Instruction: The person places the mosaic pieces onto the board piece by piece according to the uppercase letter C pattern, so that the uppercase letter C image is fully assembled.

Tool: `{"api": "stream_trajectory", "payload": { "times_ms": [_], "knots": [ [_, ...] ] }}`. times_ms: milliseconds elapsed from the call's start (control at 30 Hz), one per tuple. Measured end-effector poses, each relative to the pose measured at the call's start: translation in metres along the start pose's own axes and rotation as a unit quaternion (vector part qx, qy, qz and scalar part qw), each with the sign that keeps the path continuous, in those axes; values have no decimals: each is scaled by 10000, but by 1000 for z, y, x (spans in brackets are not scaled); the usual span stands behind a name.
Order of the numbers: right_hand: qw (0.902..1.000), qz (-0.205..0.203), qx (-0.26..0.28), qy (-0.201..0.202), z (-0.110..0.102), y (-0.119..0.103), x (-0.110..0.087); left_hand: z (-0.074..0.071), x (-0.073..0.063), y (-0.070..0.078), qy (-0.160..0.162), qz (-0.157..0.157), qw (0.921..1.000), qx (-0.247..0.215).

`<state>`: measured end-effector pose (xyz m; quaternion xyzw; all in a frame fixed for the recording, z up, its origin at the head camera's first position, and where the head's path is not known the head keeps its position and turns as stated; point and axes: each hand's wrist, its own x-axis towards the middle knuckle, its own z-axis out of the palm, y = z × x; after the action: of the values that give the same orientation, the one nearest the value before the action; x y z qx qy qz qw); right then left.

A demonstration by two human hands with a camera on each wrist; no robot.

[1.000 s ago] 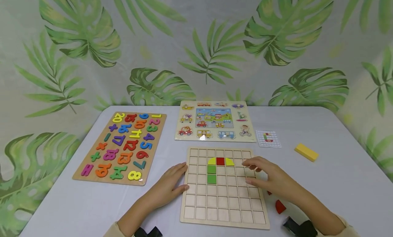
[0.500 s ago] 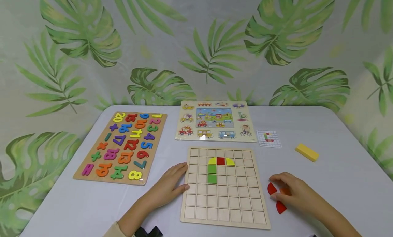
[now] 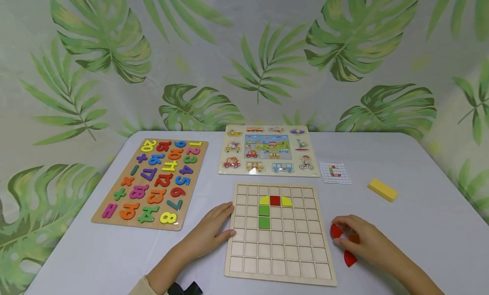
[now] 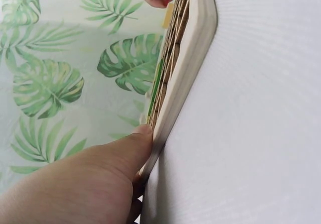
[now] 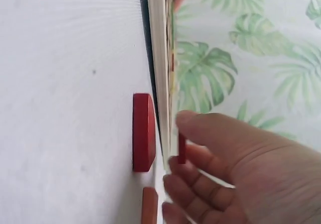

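My right hand [image 3: 361,235] pinches a red quarter-circle piece [image 3: 336,231] between thumb and finger, just right of the wooden grid board [image 3: 290,261]. In the right wrist view that piece is above the tabletop. Another red quarter-circle piece [image 3: 349,259] lies below the hand, and an orange-red piece [image 3: 355,238] is partly hidden under it. My left hand [image 3: 208,233] rests against the board's left edge, fingers extended and thumb touching the rim. On the grid sit two yellow quarter-circles [image 3: 287,201], a red square [image 3: 274,200] and two green squares [image 3: 264,223].
Left of the board lies a number puzzle [image 3: 156,186]. Behind it is a vehicle picture puzzle [image 3: 267,148], with a small pattern card [image 3: 335,173] to its right. A yellow block [image 3: 382,189] lies farther right. A leaf-print cloth hangs at the back.
My right hand has moved from above the board's right side down to the loose pieces and picked up a red quarter-circle piece. My left hand has stayed at the board's edge.
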<state>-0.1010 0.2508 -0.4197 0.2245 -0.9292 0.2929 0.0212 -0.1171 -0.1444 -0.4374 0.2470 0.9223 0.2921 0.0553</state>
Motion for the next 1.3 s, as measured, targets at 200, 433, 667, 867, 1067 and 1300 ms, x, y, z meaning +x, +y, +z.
{"api": "stream_trajectory", "payload": {
  "times_ms": [200,433,667,867,1067,1300],
  "knots": [
    [9952,-874,215,377,2,-24,9,-1,1,1,-25,-57,10000,-8],
    [9892,-1250,724,244,15,-57,26,-1,1,0,-63,-99,9999,-1],
    [9793,-1805,911,-9,40,-78,43,0,1,0,-50,-91,9999,16],
    [9847,-1137,1059,-782,59,-84,54,0,1,0,-30,-89,9999,37],
    [9840,-795,1193,-1060,71,-84,61,0,1,-1,-12,-61,10000,44],
    [9865,-885,1075,-867,77,-83,62,1,1,-1,16,21,10000,26]
  ]
}}
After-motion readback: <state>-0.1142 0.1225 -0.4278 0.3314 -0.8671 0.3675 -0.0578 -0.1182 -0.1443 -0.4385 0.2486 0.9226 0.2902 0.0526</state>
